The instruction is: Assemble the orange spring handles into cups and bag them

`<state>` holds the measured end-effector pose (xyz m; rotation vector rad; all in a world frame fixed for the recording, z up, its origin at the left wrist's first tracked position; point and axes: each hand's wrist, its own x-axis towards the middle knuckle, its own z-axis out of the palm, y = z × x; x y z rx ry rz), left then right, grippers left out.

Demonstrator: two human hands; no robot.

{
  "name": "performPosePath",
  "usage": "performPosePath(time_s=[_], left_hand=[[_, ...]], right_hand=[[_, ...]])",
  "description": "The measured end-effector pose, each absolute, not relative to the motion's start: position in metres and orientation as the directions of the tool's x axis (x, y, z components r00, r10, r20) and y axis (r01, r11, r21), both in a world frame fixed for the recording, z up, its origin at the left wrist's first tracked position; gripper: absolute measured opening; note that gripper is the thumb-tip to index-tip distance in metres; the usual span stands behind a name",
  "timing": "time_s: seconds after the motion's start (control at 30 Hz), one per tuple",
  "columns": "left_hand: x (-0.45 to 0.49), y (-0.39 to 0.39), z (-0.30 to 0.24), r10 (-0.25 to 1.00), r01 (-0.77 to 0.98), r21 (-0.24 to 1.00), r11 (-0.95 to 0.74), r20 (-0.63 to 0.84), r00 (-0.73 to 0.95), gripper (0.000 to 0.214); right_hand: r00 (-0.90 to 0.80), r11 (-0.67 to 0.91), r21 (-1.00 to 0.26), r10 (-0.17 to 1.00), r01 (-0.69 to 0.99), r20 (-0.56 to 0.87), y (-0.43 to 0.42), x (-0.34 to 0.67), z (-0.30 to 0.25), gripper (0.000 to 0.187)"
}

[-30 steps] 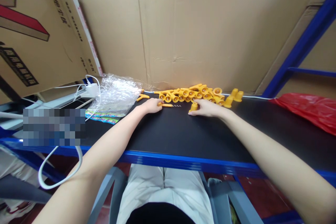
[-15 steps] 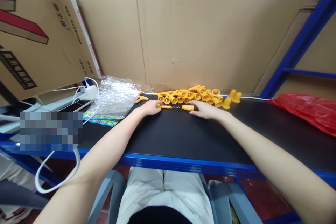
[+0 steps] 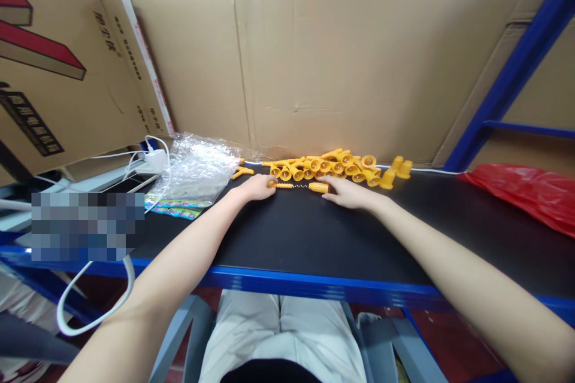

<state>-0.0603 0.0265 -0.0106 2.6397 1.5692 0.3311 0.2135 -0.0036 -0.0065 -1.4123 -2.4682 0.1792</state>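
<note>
Over the black tabletop, my left hand [image 3: 260, 186] is closed on one end of a yellow corkscrew [image 3: 284, 185] with a ridged plastic shaft. Its thin metal spiral [image 3: 300, 186] points right. My right hand [image 3: 345, 192] pinches a yellow plastic sleeve [image 3: 317, 188], its narrow end facing the spiral tip and almost touching it. The fingers partly hide the sleeve's wide end. Just behind both hands lies a pile of yellow corkscrew pieces [image 3: 324, 165] with flared, cup-like ends. A separate forked yellow piece [image 3: 243, 172] rests near my left hand.
Several loose yellow sleeves [image 3: 389, 178] stand right of the pile. Left are a clear plastic bag [image 3: 197, 167], a white charger [image 3: 155, 161] with cables and a blurred patch. A red plastic bag [image 3: 523, 194] lies right. Cardboard [image 3: 336, 66] walls the back; a blue edge [image 3: 314, 284] runs in front.
The sleeve in my right hand has shifted slightly left, closer to the spiral tip. My left hand keeps its hold on the corkscrew. The camera view has tilted a little.
</note>
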Motion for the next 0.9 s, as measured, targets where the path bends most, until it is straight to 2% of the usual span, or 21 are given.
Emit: performPosePath(time_s=[0.3,0.47,0.57,0.67,0.77,0.9], left_hand=[[-0.050,0.019,-0.010,0.844,0.834,0.151,-0.531,0.187,0.503,0.036],[-0.048,0.017,-0.012,0.804,0.781,0.209,-0.589,0.246,0.541,0.036],[-0.048,0.018,-0.012,0.793,0.747,0.276,-0.605,0.288,0.536,0.036],[-0.048,0.020,-0.013,0.818,0.734,0.362,-0.575,0.285,0.500,0.035],[-0.047,0.021,-0.013,0.854,0.715,0.469,-0.518,0.249,0.456,0.034],[-0.047,0.021,-0.012,0.887,0.632,0.645,-0.429,0.170,0.428,0.037]], right_hand=[[-0.518,0.586,-0.281,0.807,0.760,0.283,-0.002,0.203,-0.015,0.045],[-0.531,0.609,-0.330,0.792,0.721,0.300,-0.002,0.204,-0.017,0.046],[-0.533,0.614,-0.409,0.789,0.675,0.306,0.002,0.206,-0.021,0.047],[-0.533,0.591,-0.563,0.795,0.578,0.288,0.007,0.206,-0.026,0.045],[-0.524,0.529,-0.699,0.813,0.481,0.254,0.009,0.205,-0.028,0.043],[-0.499,0.456,-0.778,0.840,0.433,0.214,0.007,0.206,-0.023,0.037]])
